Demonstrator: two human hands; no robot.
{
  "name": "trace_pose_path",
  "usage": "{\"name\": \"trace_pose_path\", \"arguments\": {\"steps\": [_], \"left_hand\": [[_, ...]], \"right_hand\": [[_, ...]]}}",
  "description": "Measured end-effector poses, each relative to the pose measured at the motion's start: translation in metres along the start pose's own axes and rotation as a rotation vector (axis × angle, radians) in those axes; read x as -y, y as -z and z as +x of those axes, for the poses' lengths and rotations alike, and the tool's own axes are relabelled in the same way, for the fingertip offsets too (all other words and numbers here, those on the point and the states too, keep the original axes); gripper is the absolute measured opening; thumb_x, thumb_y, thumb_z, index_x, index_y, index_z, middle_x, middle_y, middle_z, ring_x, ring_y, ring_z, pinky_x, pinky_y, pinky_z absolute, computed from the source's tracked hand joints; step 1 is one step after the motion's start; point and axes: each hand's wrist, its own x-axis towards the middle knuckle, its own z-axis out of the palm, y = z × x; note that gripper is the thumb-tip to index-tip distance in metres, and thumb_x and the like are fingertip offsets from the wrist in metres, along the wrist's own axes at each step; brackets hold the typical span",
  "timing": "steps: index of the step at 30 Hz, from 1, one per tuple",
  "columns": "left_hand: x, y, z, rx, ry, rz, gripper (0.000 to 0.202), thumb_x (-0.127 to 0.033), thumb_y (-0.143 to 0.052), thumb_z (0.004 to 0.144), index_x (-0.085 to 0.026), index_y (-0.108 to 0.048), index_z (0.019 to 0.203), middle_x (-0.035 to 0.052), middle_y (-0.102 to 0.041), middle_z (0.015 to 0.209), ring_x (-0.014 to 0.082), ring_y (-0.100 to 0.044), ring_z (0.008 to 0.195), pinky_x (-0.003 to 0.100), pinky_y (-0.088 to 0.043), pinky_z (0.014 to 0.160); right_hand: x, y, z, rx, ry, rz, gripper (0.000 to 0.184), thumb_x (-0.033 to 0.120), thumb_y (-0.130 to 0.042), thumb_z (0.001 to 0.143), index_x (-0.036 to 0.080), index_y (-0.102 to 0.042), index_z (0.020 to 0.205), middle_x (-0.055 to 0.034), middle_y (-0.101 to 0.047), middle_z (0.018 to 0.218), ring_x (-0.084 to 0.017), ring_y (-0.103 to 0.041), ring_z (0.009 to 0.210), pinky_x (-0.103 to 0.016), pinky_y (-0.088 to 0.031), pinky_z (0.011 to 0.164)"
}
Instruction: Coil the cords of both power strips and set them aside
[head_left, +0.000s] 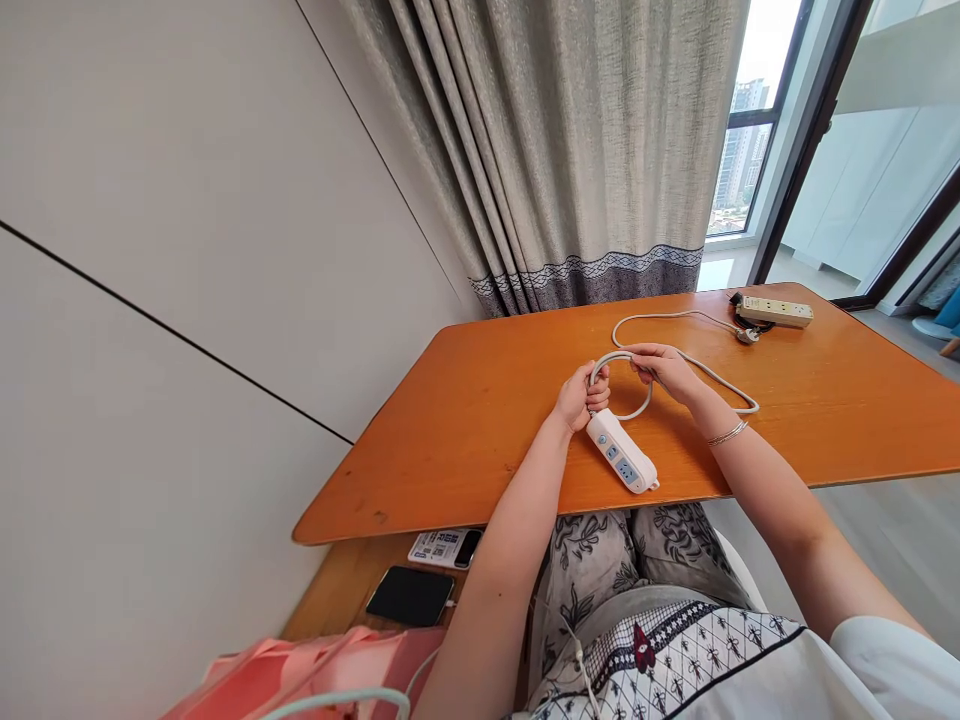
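A white power strip with blue-grey sockets lies tilted near the front edge of the orange wooden table. Just above its cord end, my left hand is closed around the looped white cord. My right hand pinches the same cord at the top of the loop, a little farther right. From there the rest of the cord runs in a loose curve over the table to its plug, near the far right.
A second, beige power strip with a dark cord lies at the far right of the table. Below the left front edge are a black phone, a white printed box and a pink bag. A curtain hangs behind the table.
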Motion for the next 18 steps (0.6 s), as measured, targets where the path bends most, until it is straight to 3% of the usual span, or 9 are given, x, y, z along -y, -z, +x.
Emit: {"name": "trace_pose_path", "arguments": {"steps": [4,7,11,18], "left_hand": [[0.001,-0.001,-0.001,0.018,-0.011,0.028,0.044,-0.044,-0.043,0.104,-0.015,-0.053,0.073,-0.0115,-0.022,0.047,0.0025,-0.014,0.033,0.013,-0.016,0.034],[0.000,-0.002,-0.002,-0.010,-0.045,-0.007,0.044,-0.042,-0.041,0.105,-0.016,-0.050,0.071,-0.0115,-0.021,0.047,0.0025,-0.013,0.034,0.013,-0.015,0.034],[-0.003,-0.002,-0.002,-0.070,-0.098,-0.114,0.045,-0.042,-0.039,0.106,-0.017,-0.046,0.069,-0.0111,-0.020,0.047,0.0030,-0.013,0.034,0.013,-0.014,0.033],[-0.004,-0.001,0.000,-0.136,-0.196,-0.246,0.045,-0.038,-0.030,0.109,-0.018,-0.043,0.070,-0.0109,-0.017,0.049,0.0038,-0.013,0.034,0.015,-0.015,0.033]], "right_hand": [[0.001,-0.002,-0.001,-0.025,0.041,-0.080,0.035,0.036,-0.069,0.073,0.015,-0.075,0.099,0.0021,-0.055,0.065,-0.010,-0.042,0.056,-0.028,-0.035,0.056],[-0.001,0.000,-0.002,0.049,0.056,-0.108,0.032,0.042,-0.068,0.079,0.015,-0.073,0.094,0.0002,-0.059,0.068,-0.011,-0.049,0.059,-0.028,-0.040,0.060],[-0.008,0.005,-0.001,0.152,-0.088,-0.095,0.041,0.051,-0.060,0.089,0.014,-0.071,0.105,-0.0050,-0.068,0.077,-0.015,-0.063,0.071,-0.028,-0.048,0.069],[-0.008,0.009,-0.005,0.256,-0.229,-0.112,0.031,0.026,-0.066,0.089,0.014,-0.066,0.118,-0.0075,-0.075,0.090,-0.017,-0.068,0.088,-0.029,-0.052,0.083]]}}
